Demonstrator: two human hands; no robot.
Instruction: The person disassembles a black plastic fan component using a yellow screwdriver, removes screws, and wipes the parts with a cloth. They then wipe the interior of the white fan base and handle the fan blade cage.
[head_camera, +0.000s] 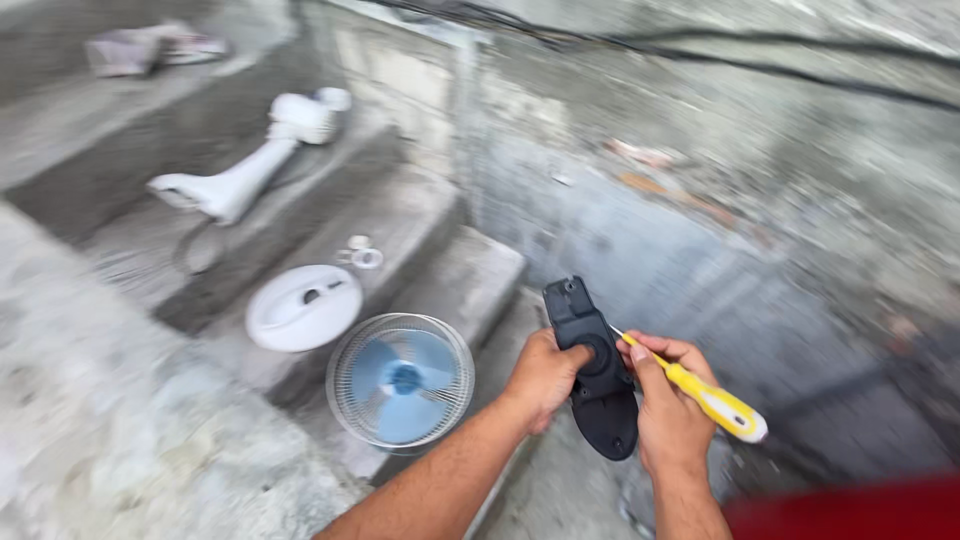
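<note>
Both hands hold a dark, elongated plastic housing (598, 380) in front of me. My left hand (545, 378) grips its left edge. On its right side is my right hand (668, 410), which also holds a yellow-handled screwdriver (715, 402); the thin shaft points toward the housing's middle. The housing has a round recess in its centre and a squared end pointing away from me.
A fan head with wire grille and blue blades (401, 379) lies on the concrete steps (455, 270). A round white base (303, 306), small white rings (362, 254) and a white fan stand (250, 165) lie on higher steps. Red fabric (850, 510) sits bottom right.
</note>
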